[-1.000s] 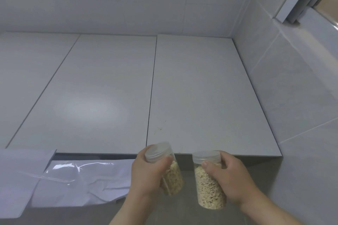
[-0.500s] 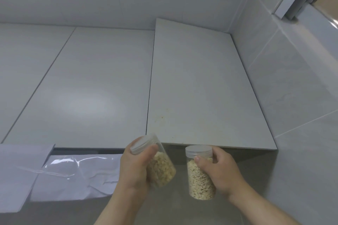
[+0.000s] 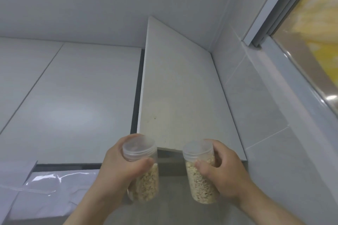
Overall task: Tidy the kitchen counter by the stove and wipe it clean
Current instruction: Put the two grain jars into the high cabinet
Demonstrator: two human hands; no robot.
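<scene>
I look up at white wall cabinets. My left hand (image 3: 118, 168) grips a clear plastic jar of oat-like flakes (image 3: 141, 171) with a clear screw lid. My right hand (image 3: 222, 171) grips a second, similar jar of flakes (image 3: 198, 173). Both jars are held upright just below the bottom edge of the right cabinet door (image 3: 182, 97). That door stands ajar, swung out from its left edge, with a dark gap beside it.
A shut white cabinet door (image 3: 76, 100) is to the left. Crinkled clear plastic film (image 3: 47, 184) covers something white at lower left. A grey tiled wall (image 3: 274, 142) and a window frame (image 3: 270, 11) stand on the right.
The right cabinet door has swung further open, showing a dark gap on its left. Both hands with their jars have stayed just under the door's bottom edge.
</scene>
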